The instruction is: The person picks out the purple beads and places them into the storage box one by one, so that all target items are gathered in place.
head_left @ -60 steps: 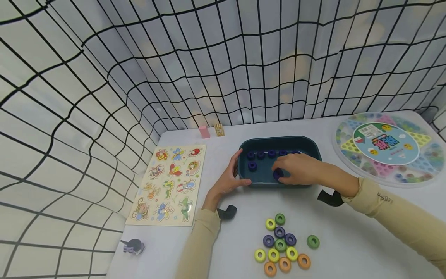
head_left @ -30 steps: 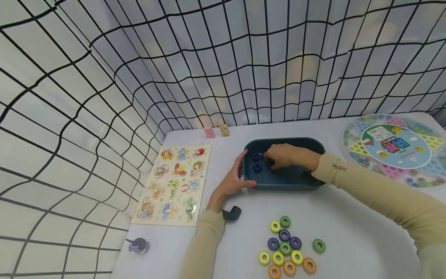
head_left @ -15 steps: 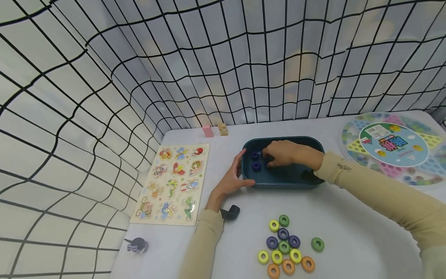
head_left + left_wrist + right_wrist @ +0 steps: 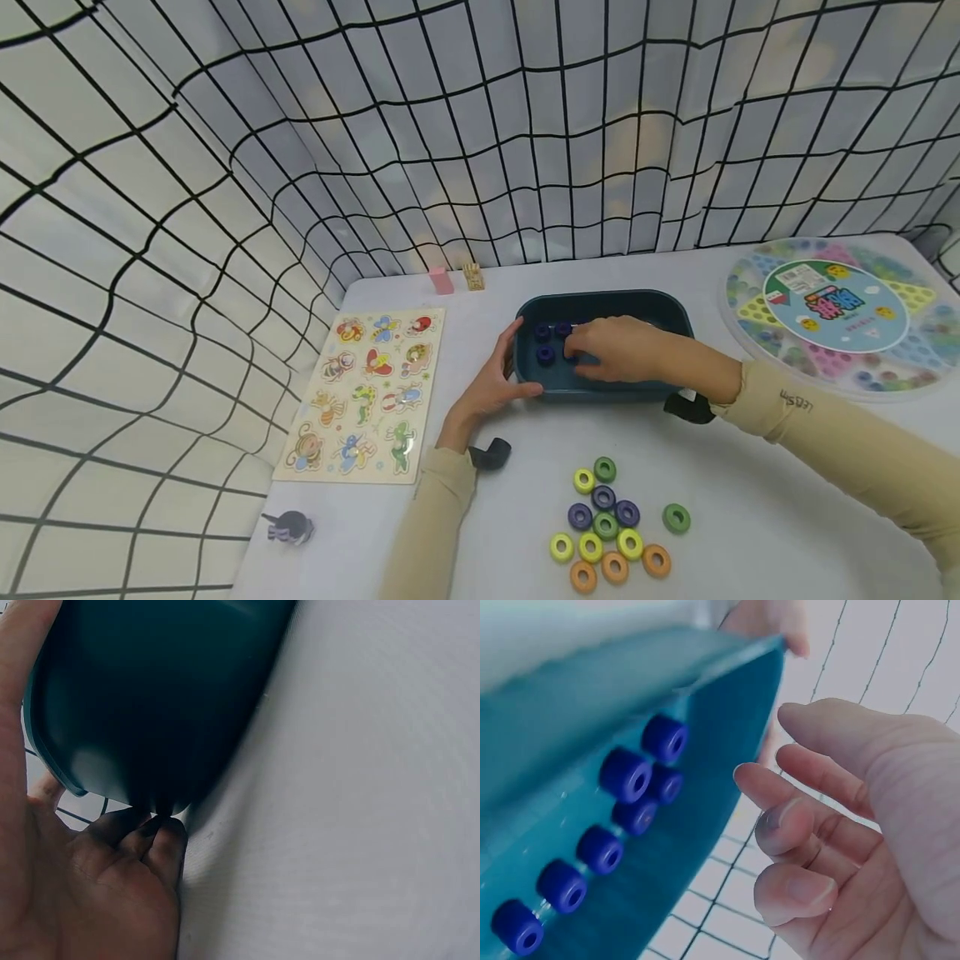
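Note:
A dark teal tray (image 4: 600, 390) lies on the white table. My left hand (image 4: 491, 387) grips its left end, thumb on the front rim and fingers round the side; in the left wrist view the fingertips (image 4: 169, 844) meet the tray's end wall. Purple rings (image 4: 545, 355) stand inside, a row of several along the back and two in front of it, as the right wrist view shows. Over the tray is my right hand (image 4: 626, 350), fingers loosely bent and holding nothing, close to the second front purple ring (image 4: 626, 774). In the head view it hides part of the back row.
Loose yellow, green, purple and orange rings (image 4: 606, 525) lie in front of the tray. An insect puzzle board (image 4: 360, 396) is on the left, a round bead box (image 4: 836, 317) on the right. Small toys (image 4: 441, 281) stand at the back. Black netting surrounds the table.
My right hand carried a purple ring left inside the tray, set it down beside the first front ring and let go, then drew back slightly. My left hand keeps its grip on the tray.

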`<state>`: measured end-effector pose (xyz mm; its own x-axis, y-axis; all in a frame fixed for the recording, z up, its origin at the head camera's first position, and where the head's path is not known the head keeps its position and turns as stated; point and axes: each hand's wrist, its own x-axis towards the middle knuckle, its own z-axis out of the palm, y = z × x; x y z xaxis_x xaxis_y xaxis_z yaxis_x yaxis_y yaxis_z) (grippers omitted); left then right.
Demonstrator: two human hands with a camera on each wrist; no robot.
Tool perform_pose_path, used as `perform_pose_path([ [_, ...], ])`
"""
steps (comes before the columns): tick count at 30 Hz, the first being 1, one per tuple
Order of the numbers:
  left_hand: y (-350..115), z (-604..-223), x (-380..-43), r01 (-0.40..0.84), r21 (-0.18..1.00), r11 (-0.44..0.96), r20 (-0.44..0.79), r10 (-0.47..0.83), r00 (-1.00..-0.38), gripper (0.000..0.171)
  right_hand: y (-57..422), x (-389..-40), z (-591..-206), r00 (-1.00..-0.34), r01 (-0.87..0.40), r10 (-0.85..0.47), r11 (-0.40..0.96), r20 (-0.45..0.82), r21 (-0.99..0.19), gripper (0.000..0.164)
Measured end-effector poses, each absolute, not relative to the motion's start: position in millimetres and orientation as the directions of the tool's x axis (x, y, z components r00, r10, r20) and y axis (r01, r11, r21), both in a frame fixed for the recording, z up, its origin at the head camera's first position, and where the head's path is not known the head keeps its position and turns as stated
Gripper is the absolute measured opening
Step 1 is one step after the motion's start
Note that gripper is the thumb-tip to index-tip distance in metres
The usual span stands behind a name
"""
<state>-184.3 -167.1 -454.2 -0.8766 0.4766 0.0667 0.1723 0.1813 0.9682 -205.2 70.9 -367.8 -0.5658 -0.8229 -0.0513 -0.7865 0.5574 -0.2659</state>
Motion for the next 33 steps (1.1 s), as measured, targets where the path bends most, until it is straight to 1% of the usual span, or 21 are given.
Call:
perform_pose_path([
  [3, -167, -455, -184, 0.173, 0.969, 0.174, 0.071, 0.477, -0.876, 0.104, 72, -192, -368, -0.556, -0.802, -0.831, 0.543, -0.023, -0.246, 0.024],
  [7, -166, -455, -185, 0.18, 0.972, 0.153, 0.087, 0.474, -0.876, 0.107, 73, -175, -370, -0.518, -0.839, -0.855, 0.503, 0.021, -0.207, 0.022],
  [11, -165, -454, -185, 0.19, 0.971, 0.145, 0.1, 0.476, -0.874, 0.106, 72, -156, -372, -0.477, -0.863, -0.878, 0.46, 0.036, -0.208, 0.021],
  [17, -165, -453, -185, 0.176, 0.97, 0.169, 0.079, 0.468, -0.88, 0.105, 67, -132, -381, -0.415, -0.879, -0.909, 0.41, -0.035, -0.244, 0.019],
  [23, -165, -453, -184, 0.171, 0.969, 0.176, 0.073, 0.46, -0.885, 0.106, 60, -112, -393, -0.339, -0.911, -0.937, 0.35, -0.088, -0.218, 0.016],
  [26, -165, -454, -185, 0.178, 0.969, 0.171, 0.081, 0.46, -0.884, 0.106, 58, -104, -400, -0.301, -0.915, -0.945, 0.323, -0.124, -0.24, 0.015],
  [28, -165, -454, -185, 0.182, 0.969, 0.168, 0.086, 0.462, -0.883, 0.106, 56, -100, -404, -0.289, -0.91, -0.944, 0.323, -0.16, -0.261, 0.014],
  [33, -165, -454, -185, 0.186, 0.968, 0.17, 0.087, 0.467, -0.88, 0.107, 52, -93, -410, -0.272, -0.899, -0.934, 0.332, -0.231, -0.286, 0.005],
])
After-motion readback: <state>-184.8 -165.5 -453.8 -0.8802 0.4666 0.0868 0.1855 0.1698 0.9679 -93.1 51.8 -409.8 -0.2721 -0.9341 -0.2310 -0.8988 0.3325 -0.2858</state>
